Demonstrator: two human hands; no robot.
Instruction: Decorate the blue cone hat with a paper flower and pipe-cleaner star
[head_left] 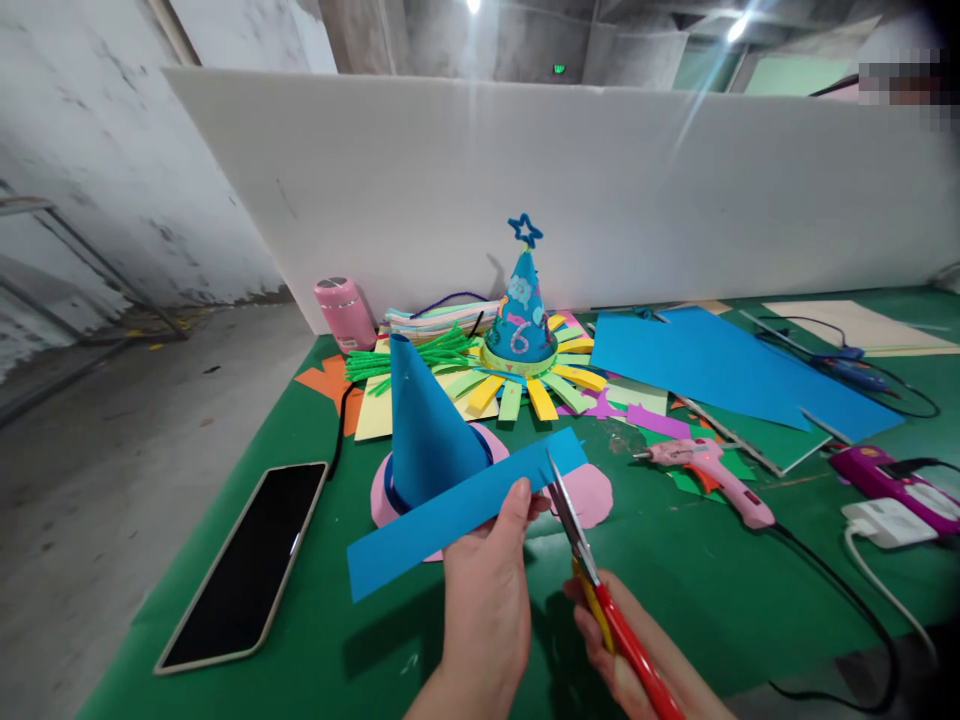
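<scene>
My left hand (491, 575) pinches a long blue paper strip (427, 525) between thumb and fingers, holding it above the table. In my right hand (626, 640) is a pair of scissors (600, 575) with red and yellow handles. Its blades meet the strip near the right end; whether they cut into it I cannot tell. Behind the strip stands a plain blue paper cone (431, 430) on a pink paper piece (382, 495), partly hidden by the strip. A pink paper circle (589, 497) lies just beyond the scissors.
A decorated cone hat (519, 315) with a star stands at the back, beside green pipe cleaners (420, 352) and a pink bottle (345, 315). On the left lies a phone (247, 565). A pink glue gun (705, 472), its cord, blue sheets (720, 360) and a power strip (892, 485) occupy the right.
</scene>
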